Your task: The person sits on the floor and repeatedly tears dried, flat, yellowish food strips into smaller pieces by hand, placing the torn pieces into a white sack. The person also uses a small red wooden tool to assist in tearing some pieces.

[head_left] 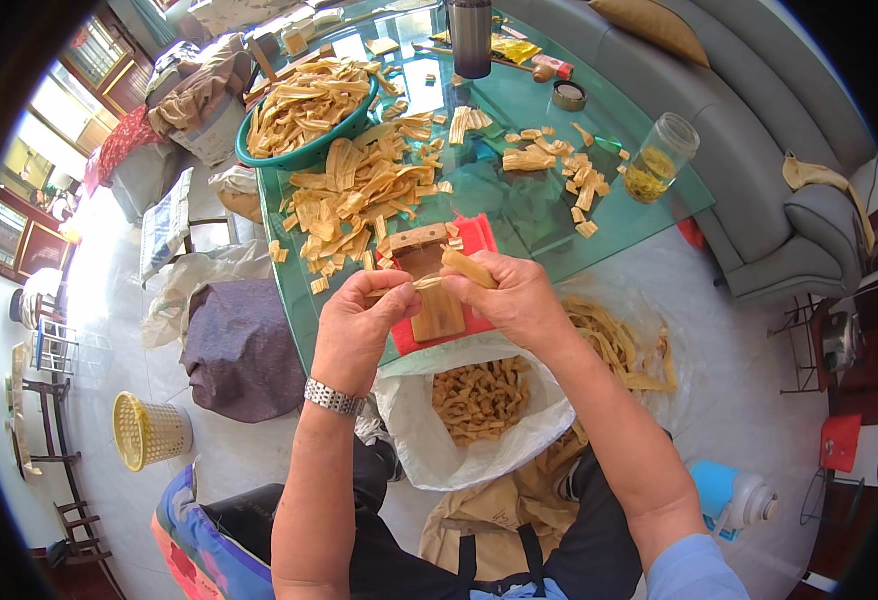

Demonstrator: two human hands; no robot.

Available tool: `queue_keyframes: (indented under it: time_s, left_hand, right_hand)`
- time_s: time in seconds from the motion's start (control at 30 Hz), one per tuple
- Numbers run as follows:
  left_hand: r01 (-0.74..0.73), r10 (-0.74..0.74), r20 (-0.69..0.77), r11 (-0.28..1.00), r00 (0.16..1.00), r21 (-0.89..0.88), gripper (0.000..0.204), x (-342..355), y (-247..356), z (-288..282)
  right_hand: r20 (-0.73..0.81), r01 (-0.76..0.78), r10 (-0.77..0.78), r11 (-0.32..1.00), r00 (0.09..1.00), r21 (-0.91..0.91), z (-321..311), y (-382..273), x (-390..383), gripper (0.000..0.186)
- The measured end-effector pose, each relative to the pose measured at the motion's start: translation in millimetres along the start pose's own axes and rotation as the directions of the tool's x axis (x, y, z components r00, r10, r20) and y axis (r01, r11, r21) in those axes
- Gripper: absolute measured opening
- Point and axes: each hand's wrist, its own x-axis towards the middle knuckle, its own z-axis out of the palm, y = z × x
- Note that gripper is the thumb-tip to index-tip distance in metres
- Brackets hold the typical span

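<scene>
My left hand (369,310) is closed, pinching the thin end of a pale, dried strip, while my right hand (499,300) grips a rolled dried stick (464,262). Both meet over a wooden cutting block (437,318), which lies on a red cloth (477,228) at the front edge of the glass table (659,210). Loose dried strips (349,200) and small cut pieces (587,192) are spread across the glass. Below the edge, an open white sack (409,420) holds short pieces (479,400).
A heaped green bowl (249,145), steel flask (469,35) and glass jar (659,160) stand on the table. A grey sofa (749,150) is at the right. Around the floor are covered bundles (239,345), a basket (154,430), long strips (639,355) and a blue thermos (719,495).
</scene>
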Motion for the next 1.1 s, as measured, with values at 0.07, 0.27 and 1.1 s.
queue_keyframes:
  time_s: [0.07, 0.27, 1.1]
  left_hand:
    - [0.02, -0.02, 0.002, 0.999, 1.0, 0.038, 0.021, 0, 0, 0]
    - [0.028, -0.01, -0.049, 0.92, 0.999, 0.392, 0.02, 6, -10, -1]
    - [0.188, -0.277, 0.472, 0.955, 0.837, 0.228, 0.032, -59, -2, 36]
  right_hand:
    - [-0.014, 0.004, -0.005, 0.996, 1.0, -0.086, 0, 1, 1, 0.022]
    - [0.005, -0.025, 0.027, 0.971, 1.0, -0.236, 3, 15, 4, 0.018]
    - [-0.403, -0.262, 0.301, 0.953, 0.864, 0.149, -107, 17, 8, 0.036]
